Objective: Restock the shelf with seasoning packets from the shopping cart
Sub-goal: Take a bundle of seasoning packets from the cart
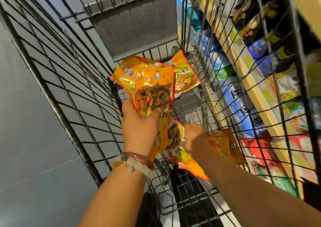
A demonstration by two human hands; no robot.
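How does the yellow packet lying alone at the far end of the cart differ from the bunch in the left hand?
The lone yellow seasoning packet lies flat on the wire cart floor, untouched; the yellow packet bunch is gripped and lifted by the left hand. One versus several, fanned. Both share orange-edged yellow printing.

— Where am I looking?
— A shop, I'd say. I'm peering into a black wire shopping cart [73, 80], and beside it runs a shelf [250, 80] stacked with bright packaged goods (labels too blurred to read). Grey tiled floor [26, 122] below.
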